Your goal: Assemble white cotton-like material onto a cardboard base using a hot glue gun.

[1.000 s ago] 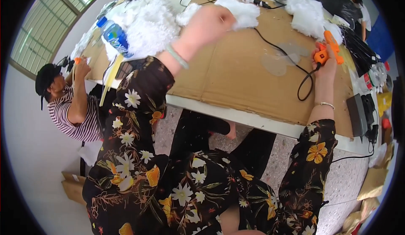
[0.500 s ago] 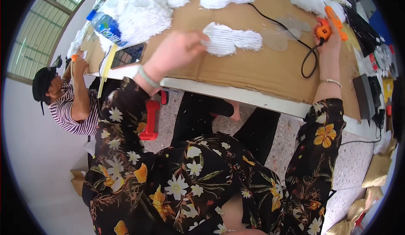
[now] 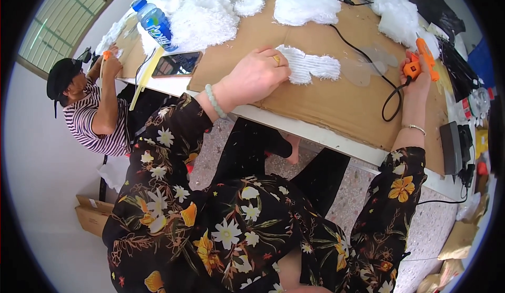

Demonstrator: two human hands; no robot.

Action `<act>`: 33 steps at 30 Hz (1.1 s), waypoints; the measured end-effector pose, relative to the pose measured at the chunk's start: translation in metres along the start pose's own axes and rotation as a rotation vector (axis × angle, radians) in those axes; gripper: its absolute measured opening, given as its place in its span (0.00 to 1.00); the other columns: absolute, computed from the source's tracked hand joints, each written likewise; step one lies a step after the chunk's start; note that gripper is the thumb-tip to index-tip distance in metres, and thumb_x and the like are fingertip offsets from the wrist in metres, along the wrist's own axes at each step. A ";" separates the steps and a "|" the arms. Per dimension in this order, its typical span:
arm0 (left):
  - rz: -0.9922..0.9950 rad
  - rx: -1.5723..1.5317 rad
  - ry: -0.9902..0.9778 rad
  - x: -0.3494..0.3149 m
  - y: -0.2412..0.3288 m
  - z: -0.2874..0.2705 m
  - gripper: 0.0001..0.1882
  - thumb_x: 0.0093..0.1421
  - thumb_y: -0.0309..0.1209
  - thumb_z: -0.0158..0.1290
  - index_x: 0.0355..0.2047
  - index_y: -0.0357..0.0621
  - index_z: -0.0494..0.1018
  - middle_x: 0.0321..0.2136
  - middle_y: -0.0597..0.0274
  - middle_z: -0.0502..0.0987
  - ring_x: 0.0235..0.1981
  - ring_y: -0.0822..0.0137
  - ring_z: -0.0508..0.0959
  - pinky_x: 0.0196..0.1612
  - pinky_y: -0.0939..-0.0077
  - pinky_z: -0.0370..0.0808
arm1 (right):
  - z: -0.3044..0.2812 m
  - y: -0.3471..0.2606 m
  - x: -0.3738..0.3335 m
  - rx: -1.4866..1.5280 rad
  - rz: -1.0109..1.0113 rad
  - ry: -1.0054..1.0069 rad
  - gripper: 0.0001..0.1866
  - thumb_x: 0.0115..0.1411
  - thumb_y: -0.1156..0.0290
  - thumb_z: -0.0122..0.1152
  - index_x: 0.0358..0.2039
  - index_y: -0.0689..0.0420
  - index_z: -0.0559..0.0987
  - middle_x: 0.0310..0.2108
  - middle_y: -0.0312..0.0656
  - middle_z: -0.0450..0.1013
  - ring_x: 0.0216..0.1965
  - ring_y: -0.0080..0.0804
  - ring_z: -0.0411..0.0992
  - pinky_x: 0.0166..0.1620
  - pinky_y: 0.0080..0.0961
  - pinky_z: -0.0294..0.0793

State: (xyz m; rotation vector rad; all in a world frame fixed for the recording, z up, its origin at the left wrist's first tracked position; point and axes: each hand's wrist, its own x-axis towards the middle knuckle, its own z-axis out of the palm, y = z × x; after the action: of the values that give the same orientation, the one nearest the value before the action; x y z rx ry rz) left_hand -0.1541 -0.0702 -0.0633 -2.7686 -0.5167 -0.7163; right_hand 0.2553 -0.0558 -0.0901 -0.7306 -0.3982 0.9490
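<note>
A small cut piece of white fluffy fabric point(image 3: 315, 67) with ridged lines lies on the brown cardboard point(image 3: 315, 101). My left hand point(image 3: 258, 76), curled with its fingers together, is at the left end of that piece and grips its edge; the thumb is mostly hidden. Off to the right, my right hand point(image 3: 415, 77) is wrapped round an orange glue gun point(image 3: 427, 60), nozzle pointing away from me. A black cord point(image 3: 387, 113) loops from the gun over the cardboard. Beside the fabric piece lies a flat translucent template point(image 3: 357, 73).
White fluff is heaped point(image 3: 202, 16) at the far left, beside a blue-capped bottle point(image 3: 155, 24) and a phone point(image 3: 177, 64). Another white fabric piece point(image 3: 306, 6) lies farther back. A co-worker in a striped top point(image 3: 97, 119) sits at the left. A dark box point(image 3: 450, 148) stands at the right edge.
My left hand has come down and right onto the left end of the white fabric piece. My right hand still holds the glue gun. The whole view has shifted a little.
</note>
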 end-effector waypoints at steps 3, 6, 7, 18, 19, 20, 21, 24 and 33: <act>-0.021 -0.031 -0.061 -0.001 0.001 -0.008 0.05 0.50 0.30 0.54 0.26 0.42 0.74 0.27 0.60 0.76 0.35 0.60 0.75 0.43 0.69 0.71 | 0.002 0.001 0.000 -0.013 -0.003 0.012 0.12 0.60 0.70 0.52 0.42 0.61 0.69 0.39 0.53 0.73 0.30 0.34 0.71 0.35 0.30 0.76; -0.173 -0.209 -0.034 0.002 0.005 -0.010 0.07 0.52 0.31 0.54 0.28 0.41 0.75 0.27 0.56 0.77 0.33 0.55 0.75 0.38 0.66 0.72 | -0.003 0.000 0.003 -0.025 -0.010 0.005 0.12 0.60 0.70 0.52 0.42 0.61 0.69 0.39 0.53 0.72 0.30 0.33 0.71 0.35 0.30 0.76; -0.171 -0.211 -0.033 0.004 0.005 -0.009 0.07 0.52 0.31 0.54 0.28 0.41 0.75 0.27 0.56 0.77 0.33 0.55 0.75 0.38 0.66 0.72 | -0.004 -0.001 0.003 -0.030 -0.013 -0.006 0.12 0.60 0.70 0.52 0.42 0.61 0.69 0.39 0.53 0.72 0.30 0.33 0.71 0.35 0.30 0.76; -0.149 -0.316 -0.015 0.018 -0.015 0.030 0.10 0.51 0.24 0.46 0.33 0.41 0.74 0.35 0.55 0.76 0.36 0.53 0.75 0.40 0.64 0.73 | 0.007 0.001 -0.005 -0.053 0.002 0.006 0.12 0.60 0.69 0.52 0.42 0.61 0.69 0.39 0.52 0.72 0.29 0.32 0.71 0.35 0.28 0.75; -0.150 -0.316 -0.015 0.018 -0.015 0.032 0.10 0.51 0.24 0.46 0.33 0.41 0.74 0.35 0.55 0.76 0.36 0.53 0.75 0.40 0.64 0.73 | 0.007 0.001 -0.006 -0.062 0.003 0.000 0.12 0.61 0.69 0.51 0.43 0.61 0.69 0.39 0.52 0.72 0.29 0.32 0.71 0.35 0.27 0.75; -0.134 -0.286 0.009 0.018 -0.015 0.034 0.12 0.50 0.24 0.46 0.35 0.43 0.75 0.37 0.55 0.76 0.38 0.54 0.75 0.42 0.65 0.73 | 0.006 0.002 -0.004 -0.063 0.004 -0.001 0.12 0.61 0.69 0.51 0.43 0.61 0.69 0.39 0.52 0.72 0.29 0.32 0.71 0.35 0.27 0.75; -0.116 -0.257 0.033 0.018 -0.014 0.036 0.14 0.49 0.24 0.45 0.37 0.44 0.75 0.38 0.56 0.76 0.40 0.55 0.74 0.44 0.66 0.73 | 0.003 0.002 -0.002 -0.062 -0.001 -0.027 0.13 0.60 0.69 0.52 0.43 0.62 0.69 0.41 0.52 0.71 0.30 0.32 0.71 0.36 0.27 0.75; -0.133 -0.213 -0.028 0.019 -0.015 0.037 0.17 0.47 0.25 0.46 0.39 0.47 0.75 0.40 0.56 0.75 0.41 0.55 0.74 0.46 0.66 0.72 | -0.003 0.000 0.002 -0.056 -0.001 -0.048 0.14 0.60 0.69 0.53 0.44 0.63 0.70 0.42 0.52 0.71 0.31 0.31 0.71 0.37 0.27 0.76; -0.301 -0.371 -0.180 0.029 -0.032 0.029 0.25 0.45 0.29 0.50 0.47 0.47 0.72 0.38 0.56 0.76 0.38 0.57 0.74 0.45 0.69 0.71 | 0.002 0.004 0.001 -0.062 0.009 -0.050 0.14 0.60 0.70 0.52 0.45 0.62 0.69 0.42 0.52 0.71 0.30 0.32 0.71 0.37 0.27 0.76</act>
State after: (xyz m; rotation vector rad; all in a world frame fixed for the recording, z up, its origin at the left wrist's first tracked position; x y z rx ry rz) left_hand -0.1304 -0.0236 -0.0689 -3.1585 -0.9398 -0.6858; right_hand 0.2518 -0.0526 -0.0916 -0.7670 -0.4702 0.9685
